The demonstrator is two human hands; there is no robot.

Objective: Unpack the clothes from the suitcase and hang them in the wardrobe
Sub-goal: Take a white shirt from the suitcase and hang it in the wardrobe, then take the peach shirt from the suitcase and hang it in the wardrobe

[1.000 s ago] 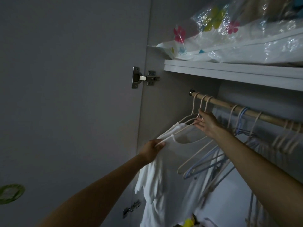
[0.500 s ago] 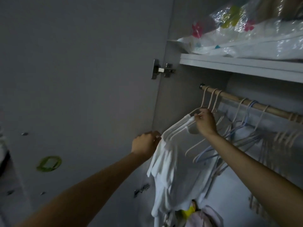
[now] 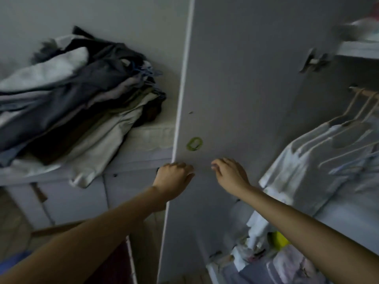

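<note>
1. At the far left, a heap of folded clothes lay on a pale surface, reaching toward its right edge near the wardrobe door; dark, grey and beige pieces were stacked unevenly. We saw no suitcase, so we could not tell whether this heap was the unpacked load.
2. Our left hand sat at the door's outer edge, fingers curled loosely inward and holding nothing we could make out.
3. A small green sticker marked the door panel just above and between the hands.
4. Our right hand hovered before the door panel, fingers bent but apart, empty.
5. At the right, a white shirt hung on a pale hanger from the wooden rail, beside other bare hangers.
6. We judged the task partly done: at least one garment was hung, both hands were free, and the heap on the left was probably what remained to hang.
</note>
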